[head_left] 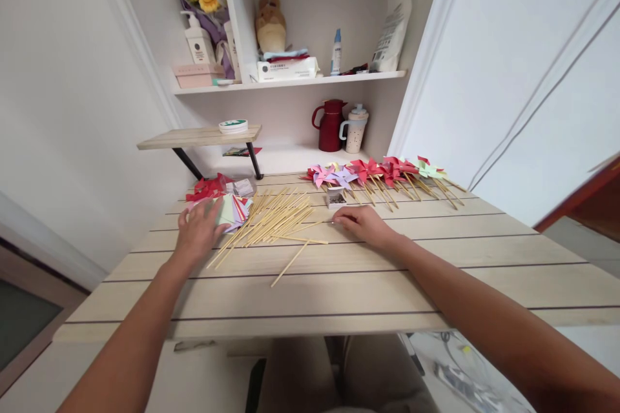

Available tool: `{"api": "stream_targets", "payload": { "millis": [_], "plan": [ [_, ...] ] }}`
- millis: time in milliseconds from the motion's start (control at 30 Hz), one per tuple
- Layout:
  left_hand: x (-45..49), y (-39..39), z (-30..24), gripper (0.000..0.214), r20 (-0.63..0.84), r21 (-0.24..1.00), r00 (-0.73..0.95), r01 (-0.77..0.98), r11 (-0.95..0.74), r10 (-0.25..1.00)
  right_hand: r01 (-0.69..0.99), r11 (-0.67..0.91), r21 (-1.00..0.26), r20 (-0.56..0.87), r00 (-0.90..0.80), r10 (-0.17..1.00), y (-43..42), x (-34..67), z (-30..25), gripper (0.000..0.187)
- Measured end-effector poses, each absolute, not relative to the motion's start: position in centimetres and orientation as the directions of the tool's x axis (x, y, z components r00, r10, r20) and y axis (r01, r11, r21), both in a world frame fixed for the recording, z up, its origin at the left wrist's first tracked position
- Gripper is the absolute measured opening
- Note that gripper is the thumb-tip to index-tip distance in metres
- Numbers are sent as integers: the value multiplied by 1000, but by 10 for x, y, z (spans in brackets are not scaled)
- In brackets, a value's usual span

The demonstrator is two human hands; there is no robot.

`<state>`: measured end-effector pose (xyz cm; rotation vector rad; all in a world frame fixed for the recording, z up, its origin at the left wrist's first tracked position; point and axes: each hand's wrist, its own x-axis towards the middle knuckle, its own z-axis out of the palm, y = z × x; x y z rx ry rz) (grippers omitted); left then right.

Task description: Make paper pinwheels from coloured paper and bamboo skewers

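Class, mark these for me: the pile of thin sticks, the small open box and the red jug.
Pile of thin sticks (pixel 274 219), head view: middle of the heap.
Small open box (pixel 335 205), head view: front wall.
Red jug (pixel 332 128), head view: middle of its body.

Bare left arm (pixel 145 313) extended forward, bare left hand (pixel 197 226) held palm-down, loosely spread. Bare right arm (pixel 465 290) angled inward, bare right hand (pixel 367 222) curled, fingertips (pixel 341 212) bunched.

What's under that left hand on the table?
Part of a fanned stack of colourful paper sheets peeks out, pale green on top, purple below. The bare left hand covers another part, so what's under its palm can't be seen.
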<state>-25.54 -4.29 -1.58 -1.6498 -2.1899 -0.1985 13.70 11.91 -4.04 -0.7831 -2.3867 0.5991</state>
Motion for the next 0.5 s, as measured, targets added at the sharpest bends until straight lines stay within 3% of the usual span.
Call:
{"api": "stream_targets", "payload": {
  "millis": [200,400,500],
  "plan": [
    [-265,-53,-23,56,280,-77,-272,950,304,921,461,629,-626,259,-638,725,124,153,-50,31],
    [-257,-39,-14,56,354,-93,-324,921,378,877,452,620,-642,255,-637,728,127,151,-54,33],
    [-254,-31,-10,54,288,-57,-372,913,404,883,449,620,-644,250,-641,725,125,150,-54,34]
  ]
}}
